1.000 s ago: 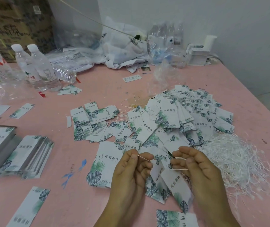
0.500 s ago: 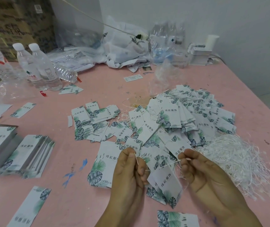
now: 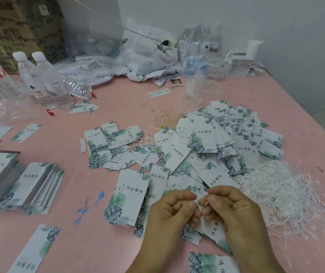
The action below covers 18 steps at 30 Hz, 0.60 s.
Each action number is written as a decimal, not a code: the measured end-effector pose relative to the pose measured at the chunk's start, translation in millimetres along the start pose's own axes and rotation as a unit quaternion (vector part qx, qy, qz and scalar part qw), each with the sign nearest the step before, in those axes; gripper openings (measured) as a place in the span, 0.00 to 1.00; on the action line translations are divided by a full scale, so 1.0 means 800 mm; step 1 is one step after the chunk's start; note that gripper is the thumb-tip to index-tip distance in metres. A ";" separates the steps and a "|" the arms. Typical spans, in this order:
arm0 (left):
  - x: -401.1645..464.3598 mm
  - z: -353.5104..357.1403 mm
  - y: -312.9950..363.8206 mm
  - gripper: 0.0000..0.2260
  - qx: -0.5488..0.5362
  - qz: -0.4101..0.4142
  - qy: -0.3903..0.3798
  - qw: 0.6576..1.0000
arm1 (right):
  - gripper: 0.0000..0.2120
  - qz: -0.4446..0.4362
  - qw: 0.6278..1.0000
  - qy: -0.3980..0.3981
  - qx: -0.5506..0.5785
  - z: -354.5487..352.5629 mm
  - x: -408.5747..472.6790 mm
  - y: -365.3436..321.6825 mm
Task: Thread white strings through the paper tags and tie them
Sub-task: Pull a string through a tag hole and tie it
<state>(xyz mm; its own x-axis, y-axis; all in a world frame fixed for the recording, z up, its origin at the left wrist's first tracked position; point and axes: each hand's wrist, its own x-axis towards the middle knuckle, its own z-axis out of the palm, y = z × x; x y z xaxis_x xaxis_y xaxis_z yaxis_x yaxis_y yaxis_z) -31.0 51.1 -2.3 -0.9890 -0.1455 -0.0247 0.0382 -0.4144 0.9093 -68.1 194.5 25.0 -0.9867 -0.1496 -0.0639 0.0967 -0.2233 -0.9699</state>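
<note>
My left hand [image 3: 174,210] and my right hand [image 3: 233,208] are close together near the front of the pink table [image 3: 118,99], fingers curled, pinching the ends of a thin white string [image 3: 205,204] between them. A paper tag [image 3: 215,230] with a leaf print hangs below the hands, mostly hidden by them. A big heap of strung tags [image 3: 226,138] lies beyond the hands. A loose pile of white strings [image 3: 280,192] sits to the right of my right hand.
Stacks of tags [image 3: 29,182] lie at the left, a larger tag [image 3: 127,196] just left of my left hand. Water bottles [image 3: 45,83], plastic bags [image 3: 148,56] and a cardboard box [image 3: 19,26] stand at the back. The table edge runs down the right side.
My hands came together from a spread position, drawing the string ends in. The tag dropped lower beneath the hands.
</note>
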 end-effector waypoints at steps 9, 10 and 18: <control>0.004 -0.004 -0.006 0.09 0.051 0.028 0.010 0.998 | 0.08 -0.006 1.000 0.000 -0.017 0.001 -0.002 -0.001; 0.004 -0.005 -0.006 0.08 0.059 0.032 0.008 0.998 | 0.07 -0.011 1.000 0.006 -0.026 0.003 -0.003 -0.001; 0.001 -0.001 -0.007 0.06 0.091 0.035 0.010 0.995 | 0.10 -0.025 0.996 0.019 -0.080 0.007 -0.007 0.000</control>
<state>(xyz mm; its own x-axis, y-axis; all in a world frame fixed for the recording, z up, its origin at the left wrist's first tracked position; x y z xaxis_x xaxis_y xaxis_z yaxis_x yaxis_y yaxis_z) -32.3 52.5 -7.8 -0.9817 -0.1871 0.0348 0.0789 -0.2336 0.9691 -62.0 189.6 26.4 -0.9943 -0.1043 -0.0213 0.0290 -0.0729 -0.9969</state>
